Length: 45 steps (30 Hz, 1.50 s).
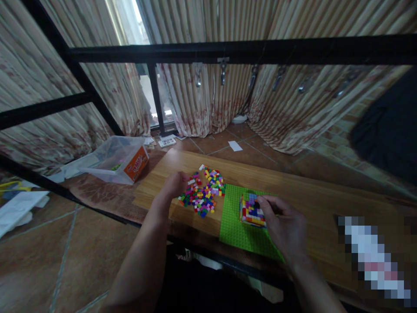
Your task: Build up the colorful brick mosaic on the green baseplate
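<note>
A green baseplate point(230, 217) lies on the wooden bench top, bearing a low block of multicoloured toy bricks point(251, 211). My right hand point(286, 221) is over the right side of this block, its fingers pinched together; whatever sits between them is hidden. Left of the baseplate spreads a pile of loose coloured bricks point(203, 193). At the pile's left edge is my left hand point(177, 183), seen from the back of the wrist. Its fingers are mostly hidden and blurred, so their closure does not show.
A clear plastic bin point(112, 152) with an orange label stands left beyond the wooden bench point(325, 200). Black metal bars point(208, 54) with hanging clips cross in front of the curtains point(208, 100). A white paper point(235, 146) lies on the tiled floor. A pixelated patch covers the lower right.
</note>
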Tool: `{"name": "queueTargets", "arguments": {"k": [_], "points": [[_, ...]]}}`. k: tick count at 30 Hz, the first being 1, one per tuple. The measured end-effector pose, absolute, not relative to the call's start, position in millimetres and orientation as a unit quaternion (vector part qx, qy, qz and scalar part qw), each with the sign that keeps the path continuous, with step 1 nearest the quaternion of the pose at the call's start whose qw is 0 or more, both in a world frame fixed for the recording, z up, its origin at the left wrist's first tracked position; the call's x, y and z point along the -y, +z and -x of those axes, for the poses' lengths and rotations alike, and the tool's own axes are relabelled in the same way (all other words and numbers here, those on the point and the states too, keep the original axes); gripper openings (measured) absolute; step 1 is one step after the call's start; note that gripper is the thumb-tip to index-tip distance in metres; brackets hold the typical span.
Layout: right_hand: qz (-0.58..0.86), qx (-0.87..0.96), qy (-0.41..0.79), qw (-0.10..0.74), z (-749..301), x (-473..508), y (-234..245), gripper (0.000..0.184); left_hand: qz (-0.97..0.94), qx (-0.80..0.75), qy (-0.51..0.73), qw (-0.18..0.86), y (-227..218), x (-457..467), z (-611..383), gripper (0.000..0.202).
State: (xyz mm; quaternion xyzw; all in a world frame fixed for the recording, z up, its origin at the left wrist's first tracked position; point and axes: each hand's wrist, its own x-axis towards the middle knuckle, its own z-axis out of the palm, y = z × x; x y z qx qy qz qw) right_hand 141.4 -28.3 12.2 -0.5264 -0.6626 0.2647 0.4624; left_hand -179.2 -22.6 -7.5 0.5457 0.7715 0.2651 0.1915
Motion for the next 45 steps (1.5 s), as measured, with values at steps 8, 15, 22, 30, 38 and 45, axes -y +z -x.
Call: {"name": "queueTargets", "arguments": {"k": [8, 15, 22, 30, 38, 45], "points": [[0.521, 0.657, 0.289, 0.461, -137, 29, 13, 0.032, -0.587, -0.615, 0.411, 0.33, 5, 25, 164, 0.017], [0.473, 0.687, 0.347, 0.429, -128, 35, 17, 0.034, -0.641, -0.494, 0.389, 0.439, 32, 35, 89, 0.012], [0.485, 0.654, 0.367, 0.451, -154, 25, 23, 0.032, -0.656, -0.474, 0.47, 0.352, 29, 27, 29, 0.016], [0.569, 0.674, 0.262, 0.391, -198, 17, 20, 0.043, -0.632, -0.568, 0.435, 0.298, 18, 16, 33, 0.013], [0.575, 0.719, 0.211, 0.33, -200, 20, 17, 0.036, -0.658, -0.581, 0.381, 0.289, 9, 14, 28, 0.01], [0.592, 0.712, 0.185, 0.33, -188, 27, 15, 0.029, -0.673, -0.587, 0.345, 0.289, 6, 13, 21, 0.012]]}}
